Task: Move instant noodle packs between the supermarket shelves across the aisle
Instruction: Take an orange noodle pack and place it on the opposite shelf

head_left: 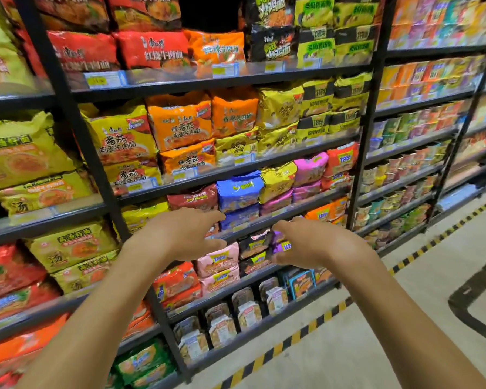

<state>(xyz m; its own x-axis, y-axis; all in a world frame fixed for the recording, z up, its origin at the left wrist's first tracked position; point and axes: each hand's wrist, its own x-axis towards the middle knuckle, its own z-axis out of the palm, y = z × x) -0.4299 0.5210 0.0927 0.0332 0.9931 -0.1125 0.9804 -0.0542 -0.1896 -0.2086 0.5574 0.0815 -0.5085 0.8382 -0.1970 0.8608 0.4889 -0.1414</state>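
Note:
Both my hands reach out toward a black shelf unit [264, 164] packed with instant noodle multipacks. My left hand [180, 234] is open, fingers spread, in front of a dark red pack [192, 197] and a blue pack [237, 190]. My right hand [312, 242] is open too, its fingers curved beside a black pack [254, 244] and a purple pack [281, 245] one shelf lower. Neither hand holds anything. Pink packs [218, 261] lie just below the gap between my hands.
Yellow, orange and red packs fill the upper shelves. Cup noodles [404, 169] fill the bay to the right. A black upright post [76, 130] splits the bays at left. A yellow-black floor stripe [334, 311] runs along the shelf base; pale aisle floor [404, 290] lies right.

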